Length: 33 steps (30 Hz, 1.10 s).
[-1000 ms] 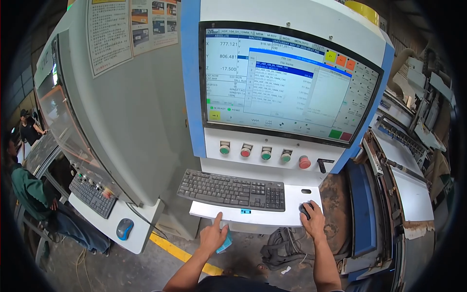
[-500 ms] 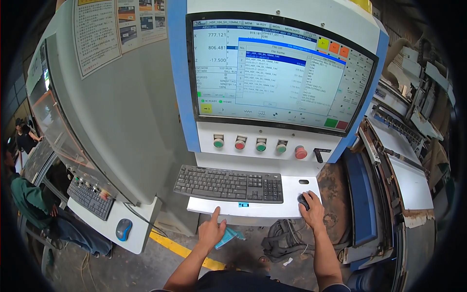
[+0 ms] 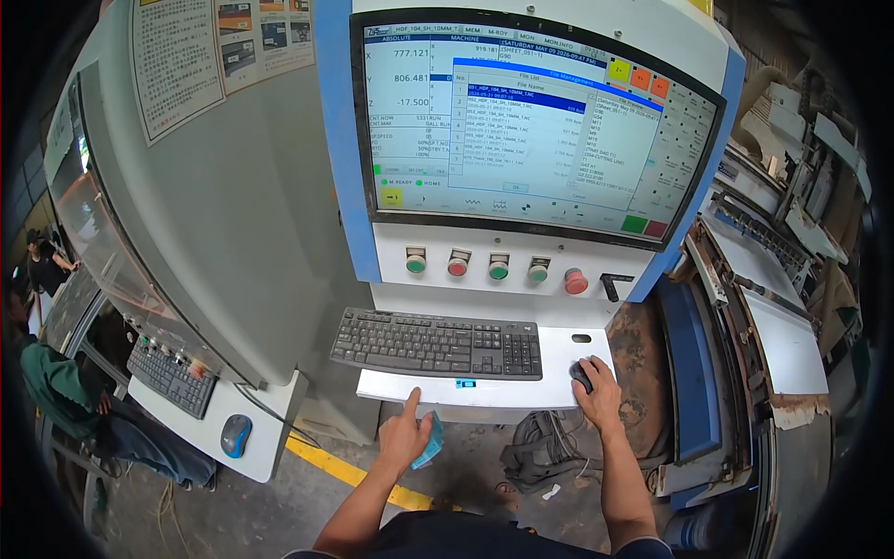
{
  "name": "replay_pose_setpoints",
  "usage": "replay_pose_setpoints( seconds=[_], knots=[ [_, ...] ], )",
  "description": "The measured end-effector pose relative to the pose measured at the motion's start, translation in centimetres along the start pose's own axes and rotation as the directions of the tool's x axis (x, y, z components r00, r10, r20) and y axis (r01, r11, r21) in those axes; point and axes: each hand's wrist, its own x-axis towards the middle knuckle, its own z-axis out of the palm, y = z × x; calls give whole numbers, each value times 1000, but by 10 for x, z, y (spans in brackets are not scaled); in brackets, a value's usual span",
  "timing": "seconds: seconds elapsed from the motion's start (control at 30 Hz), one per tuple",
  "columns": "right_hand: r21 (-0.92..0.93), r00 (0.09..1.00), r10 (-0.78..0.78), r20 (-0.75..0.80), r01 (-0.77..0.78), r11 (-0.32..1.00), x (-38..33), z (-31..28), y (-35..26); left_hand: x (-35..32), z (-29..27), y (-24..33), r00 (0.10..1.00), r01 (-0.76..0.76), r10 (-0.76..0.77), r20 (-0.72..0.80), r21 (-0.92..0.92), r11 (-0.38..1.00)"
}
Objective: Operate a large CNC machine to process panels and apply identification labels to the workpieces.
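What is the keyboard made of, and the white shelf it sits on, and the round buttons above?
The keyboard looks like matte dark plastic: dull keys, moulded edges. The white shelf seems to be painted sheet metal, flat and thin-edged with a smooth coat, though coated board is possible. The round buttons look like glossy coloured plastic caps in silvery, probably metal, rings. The right hand covers a dark mouse.
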Motion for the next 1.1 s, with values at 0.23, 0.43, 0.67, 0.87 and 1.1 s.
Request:
replay_pose_setpoints(
  seconds=[0.23, 0.43, 0.67, 0.87, 1.1],
  knots=[
    [-8, 1000, 5, 5, -5, 1000, 0, -1, 0, 1, 3, -2, 1000, 1, -1, 0, 20, 1000],
    [2, 1000, 6, -2, -6, 1000, 0, 0, 0, 1, 2, -1, 1000, 4, -4, 1, 24, 1000],
    [11, 998, 58, 20, -59, 998, 1, -2, -1, -1, -1, 3, 1000, -9, 9, 1, 11, 1000],
    [-4, 994, 102, 40, -102, 995, 5, 0, 0, -1, -2, 4, 1000, -17, 17, 12, 16, 1000],
    [-11, 994, 97, 43, -97, 995, 3, 1, 0, -2, -5, 8, 999, 6, -6, 40, 0, 1000]
  ],
)
